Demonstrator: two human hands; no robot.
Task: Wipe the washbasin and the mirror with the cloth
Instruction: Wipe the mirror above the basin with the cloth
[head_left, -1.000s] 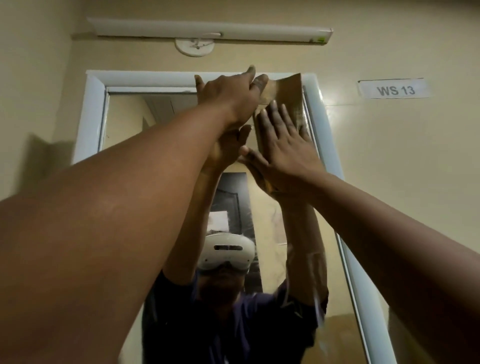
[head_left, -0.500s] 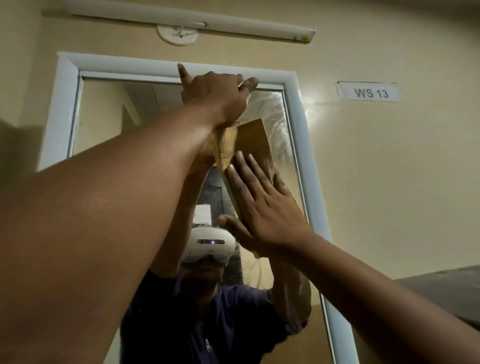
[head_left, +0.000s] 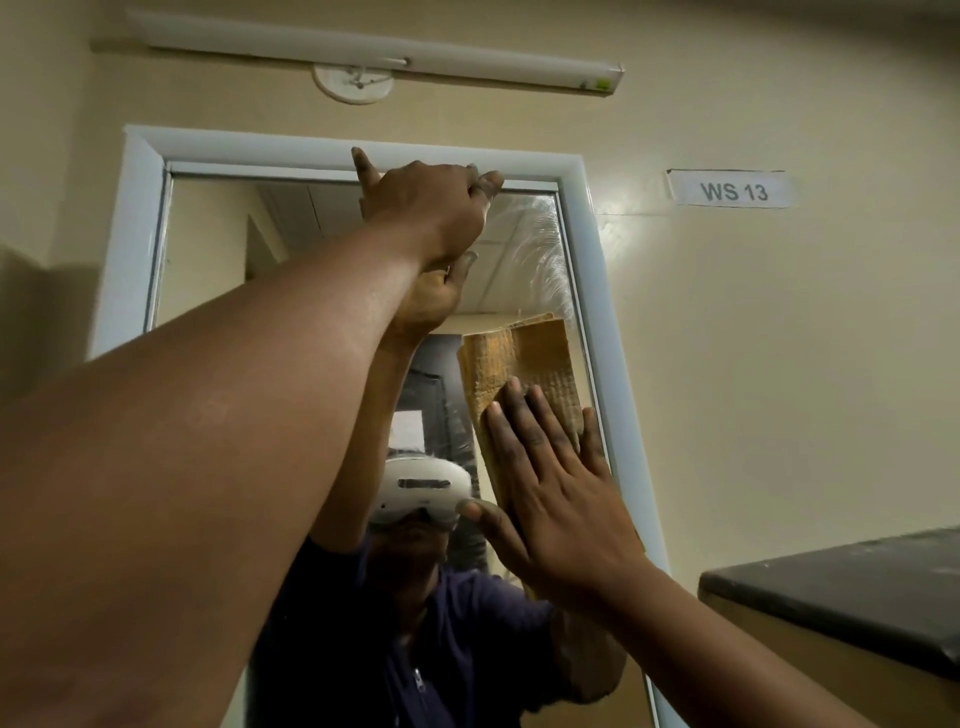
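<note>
I see open mirror (head_left: 218, 270) glass left of left hand (head_left: 426, 208) | white frame (head_left: 587, 291) bounds right | dark ledge (head_left: 841, 597) blocks lower right

A single wide-angle head camera is looking forward and upward, close to a wall mirror (head_left: 332, 249) that is filling the frame's centre. A tube light (head_left: 384, 54) is sitting at twelve o'clock, a wall label (head_left: 732, 191) at two o'clock, and a dark counter edge (head_left: 852, 597) at four o'clock.
</note>
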